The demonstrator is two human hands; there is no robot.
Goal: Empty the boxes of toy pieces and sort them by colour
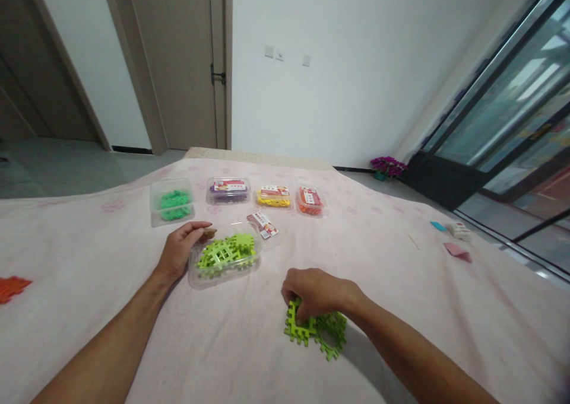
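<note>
A clear plastic box holds several lime-green interlocking toy pieces, and its lid with a printed label lies folded back on the far right side. My left hand grips the box's left rim, thumb and fingers curled round it. To the right, my right hand pinches a square lime-green building piece with notched edges, low over the cloth. Beside it, partly under my hand's shadow, is a round lime-green gear-like piece; whether the two are joined I cannot tell.
Along the far side stand a box of green pieces and closed boxes of purple, yellow and orange pieces. Orange-red pieces lie far left. A pink paper and a white box sit at right.
</note>
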